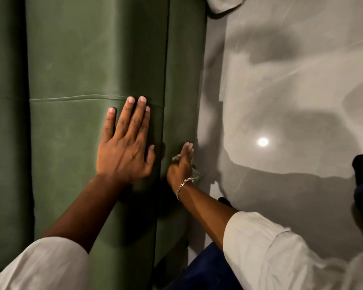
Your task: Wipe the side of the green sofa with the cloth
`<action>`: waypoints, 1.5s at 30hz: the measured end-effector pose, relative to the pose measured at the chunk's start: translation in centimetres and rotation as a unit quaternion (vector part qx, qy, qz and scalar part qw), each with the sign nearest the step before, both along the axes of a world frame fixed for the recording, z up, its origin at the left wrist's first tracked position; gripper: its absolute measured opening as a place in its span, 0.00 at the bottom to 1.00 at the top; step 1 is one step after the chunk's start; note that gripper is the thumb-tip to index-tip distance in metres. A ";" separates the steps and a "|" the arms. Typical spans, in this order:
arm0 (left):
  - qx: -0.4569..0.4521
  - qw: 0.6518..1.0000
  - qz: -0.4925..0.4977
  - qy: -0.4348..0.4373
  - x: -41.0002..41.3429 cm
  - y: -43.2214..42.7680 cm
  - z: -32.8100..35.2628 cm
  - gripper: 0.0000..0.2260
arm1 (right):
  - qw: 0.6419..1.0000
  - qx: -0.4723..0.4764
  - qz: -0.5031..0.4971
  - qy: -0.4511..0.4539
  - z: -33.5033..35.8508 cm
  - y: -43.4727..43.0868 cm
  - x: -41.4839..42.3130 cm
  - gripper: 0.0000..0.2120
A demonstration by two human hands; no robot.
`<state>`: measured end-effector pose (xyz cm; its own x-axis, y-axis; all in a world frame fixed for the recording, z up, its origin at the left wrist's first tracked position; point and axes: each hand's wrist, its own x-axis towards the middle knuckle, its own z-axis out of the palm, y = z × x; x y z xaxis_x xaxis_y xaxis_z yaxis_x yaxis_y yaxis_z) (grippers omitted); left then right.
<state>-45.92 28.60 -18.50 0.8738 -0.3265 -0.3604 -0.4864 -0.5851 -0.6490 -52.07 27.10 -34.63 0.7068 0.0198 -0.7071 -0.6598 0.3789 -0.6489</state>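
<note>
1. Left hand (125, 147) is being laid flat, fingers spread, atop the green sofa (96, 59), likely for bracing.
2. Cloth (197, 174) is being pressed against the sofa's side, gripped under right hand (180, 166).

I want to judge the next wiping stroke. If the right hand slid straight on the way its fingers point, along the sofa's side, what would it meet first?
More of the sofa side: the right hand, pressing the cloth, points along that panel. Nothing shows in its path, though depth is unclear.
</note>
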 end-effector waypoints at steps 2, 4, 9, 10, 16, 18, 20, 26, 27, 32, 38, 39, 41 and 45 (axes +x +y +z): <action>-0.005 1.000 0.004 -0.005 0.2 0.1 -0.2 0.39 | 0.999 -0.028 -0.015 -0.031 0.3 -0.5 1.5 0.34; -0.008 1.000 0.001 -0.013 0.3 0.3 -0.5 0.40 | 0.996 -0.046 -0.052 -0.064 0.8 -1.3 4.4 0.36; -0.018 1.000 -0.006 -0.022 0.3 0.7 -1.0 0.40 | 0.982 -0.049 -0.150 -0.104 1.1 -4.5 13.6 0.32; -0.019 0.999 -0.008 -0.026 0.3 0.8 -1.1 0.41 | 0.979 -0.046 -0.165 -0.114 0.9 -5.1 15.5 0.32; -0.039 0.997 -0.033 -0.053 0.1 1.4 -2.1 0.41 | 0.967 -0.009 -0.206 -0.150 -1.2 -9.5 25.5 0.33; -0.048 0.997 -0.037 -0.055 0.1 1.4 -2.4 0.42 | 0.965 0.004 -0.210 -0.159 -1.9 -10.7 27.3 0.35; -0.047 0.997 -0.032 -0.054 0.4 1.3 -2.4 0.42 | 0.958 0.023 -0.224 -0.180 -2.1 -11.2 27.7 0.39; -0.041 0.999 -0.014 -0.027 0.6 1.0 -2.0 0.41 | 0.935 0.125 -0.298 -0.146 0.1 -12.8 26.0 0.31; -0.048 0.998 -0.017 -0.026 0.5 1.0 -2.0 0.40 | 0.930 0.140 -0.305 -0.150 0.7 -13.2 25.7 0.32; -0.177 0.983 -0.031 -0.021 1.7 -0.3 -1.7 0.29 | 0.920 0.237 -0.273 -0.148 5.8 -13.7 23.7 0.42; -0.781 0.485 0.390 0.044 6.3 -7.8 4.1 0.38 | 0.962 0.164 -0.188 -0.112 19.6 -14.5 20.1 0.39; -0.837 0.323 0.436 0.070 7.8 -9.0 6.5 0.40 | 0.967 0.158 -0.165 -0.116 22.6 -14.9 19.7 0.39; -0.863 0.098 0.479 0.124 10.0 -11.1 12.4 0.32 | 0.969 0.183 -0.125 -0.112 28.9 -16.2 19.2 0.38; -0.844 -0.028 0.512 0.158 13.6 -14.4 21.4 0.19 | 0.982 0.111 -0.069 -0.133 39.9 -21.9 21.3 0.28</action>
